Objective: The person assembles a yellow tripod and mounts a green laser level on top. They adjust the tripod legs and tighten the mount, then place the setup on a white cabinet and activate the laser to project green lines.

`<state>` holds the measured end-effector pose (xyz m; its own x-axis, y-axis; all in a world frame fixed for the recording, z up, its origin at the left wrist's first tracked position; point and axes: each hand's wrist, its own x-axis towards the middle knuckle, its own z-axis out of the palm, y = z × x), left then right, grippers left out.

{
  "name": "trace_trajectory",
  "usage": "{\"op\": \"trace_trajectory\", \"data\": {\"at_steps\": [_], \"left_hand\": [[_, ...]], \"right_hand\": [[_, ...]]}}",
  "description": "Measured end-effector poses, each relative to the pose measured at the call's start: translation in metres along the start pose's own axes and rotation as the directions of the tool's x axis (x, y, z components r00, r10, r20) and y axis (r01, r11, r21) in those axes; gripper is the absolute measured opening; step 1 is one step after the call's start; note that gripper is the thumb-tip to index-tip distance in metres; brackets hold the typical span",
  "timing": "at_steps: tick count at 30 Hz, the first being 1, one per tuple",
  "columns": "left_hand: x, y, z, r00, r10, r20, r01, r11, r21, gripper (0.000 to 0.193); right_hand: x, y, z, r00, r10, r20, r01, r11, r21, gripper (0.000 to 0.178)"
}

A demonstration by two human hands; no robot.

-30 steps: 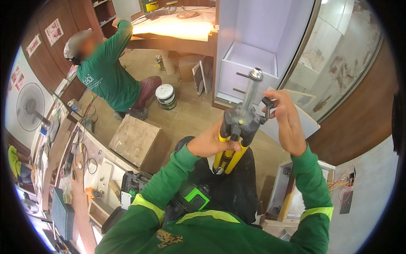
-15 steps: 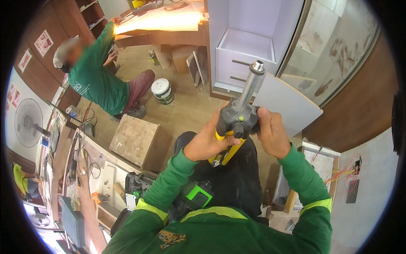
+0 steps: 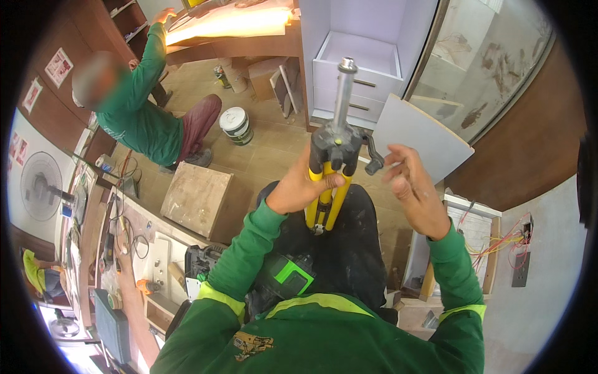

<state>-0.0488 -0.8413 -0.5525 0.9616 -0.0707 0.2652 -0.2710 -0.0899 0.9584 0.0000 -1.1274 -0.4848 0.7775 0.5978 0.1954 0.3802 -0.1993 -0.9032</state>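
Note:
A small tripod with a black head, folded yellow legs and a silver centre post stands upright in front of me. My left hand is wrapped round it just below the head, the thumb across the yellow legs. On the head's right side sticks out a black crank handle. Close beside that crank, my right hand is apart from the tripod, fingers loosely bent and spread, holding nothing. A black and green device, its kind unclear, rests at my lap below my left forearm.
A co-worker in green crouches at the far left, an arm on the lit worktop. A white bucket and a wooden box stand on the floor. Loose wires protrude from the right wall. Tools crowd the left bench.
My right hand has let go of the tripod head and drawn away to the right, uncovering the crank. The tripod has shifted slightly left and stands more upright. The co-worker's raised arm has moved.

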Motion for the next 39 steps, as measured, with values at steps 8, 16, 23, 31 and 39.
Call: {"op": "trace_trajectory", "data": {"at_steps": [8, 16, 23, 31, 39], "left_hand": [[0.003, 0.016, -0.015, 0.940, 0.107, -0.324, -0.171, 0.970, -0.174, 0.053], [-0.023, 0.062, -0.016, 0.980, 0.084, -0.179, -0.173, 0.798, -0.577, 0.064], [-0.118, 0.094, -0.010, 0.995, 0.102, 0.001, -0.070, 0.675, 0.734, 0.104], [-0.198, 0.056, 0.022, 0.897, -0.407, -0.171, 0.386, 0.536, 0.751, 0.136], [-0.222, -0.003, -0.013, 0.782, -0.602, -0.158, 0.603, 0.667, 0.438, 0.099]], "right_hand": [[0.011, 0.045, 0.111, 0.992, -0.114, -0.048, 0.106, 0.985, -0.136, 0.100], [0.064, -0.032, 0.092, 0.964, -0.168, 0.204, 0.133, 0.976, 0.174, 0.078], [0.023, -0.037, 0.048, 0.994, 0.048, 0.100, -0.070, 0.970, 0.233, 0.073], [-0.004, -0.034, 0.021, 0.971, 0.239, 0.016, -0.238, 0.971, -0.032, 0.078], [-0.048, -0.020, 0.032, 0.900, 0.418, 0.128, -0.419, 0.908, -0.015, 0.092]]}}
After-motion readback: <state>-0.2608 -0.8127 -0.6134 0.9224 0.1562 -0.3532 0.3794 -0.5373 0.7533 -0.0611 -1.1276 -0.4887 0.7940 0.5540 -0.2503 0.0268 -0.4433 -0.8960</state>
